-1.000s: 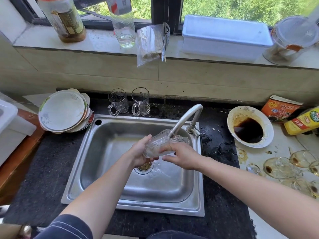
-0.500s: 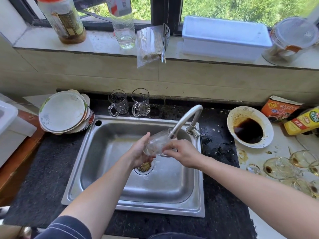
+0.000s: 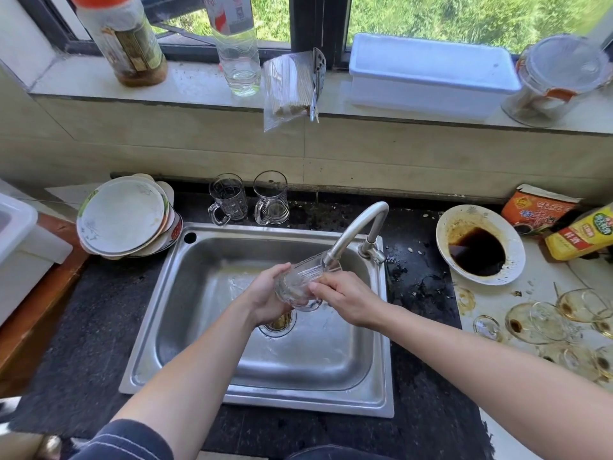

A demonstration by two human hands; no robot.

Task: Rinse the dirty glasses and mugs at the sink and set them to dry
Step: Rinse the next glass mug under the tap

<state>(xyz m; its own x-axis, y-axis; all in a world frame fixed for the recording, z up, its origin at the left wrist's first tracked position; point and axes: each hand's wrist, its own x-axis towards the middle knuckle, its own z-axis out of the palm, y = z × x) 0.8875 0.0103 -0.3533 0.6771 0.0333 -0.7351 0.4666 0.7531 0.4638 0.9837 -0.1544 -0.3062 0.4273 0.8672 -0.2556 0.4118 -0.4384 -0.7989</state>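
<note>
Between our fingers, just below the curved steel tap, we are still rinsing the clear ribbed glass mug, now drawing it slightly lower. Our left hand is cupping its base and our right hand is gripping its side, so drying is waiting.

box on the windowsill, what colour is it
The box is plain white, lid and base; it shows clearly in the head view.

Stacked plates sit left, a sauce-stained bowl right.

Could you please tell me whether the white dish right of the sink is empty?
No, dark liquid pools in the white dish.
</note>
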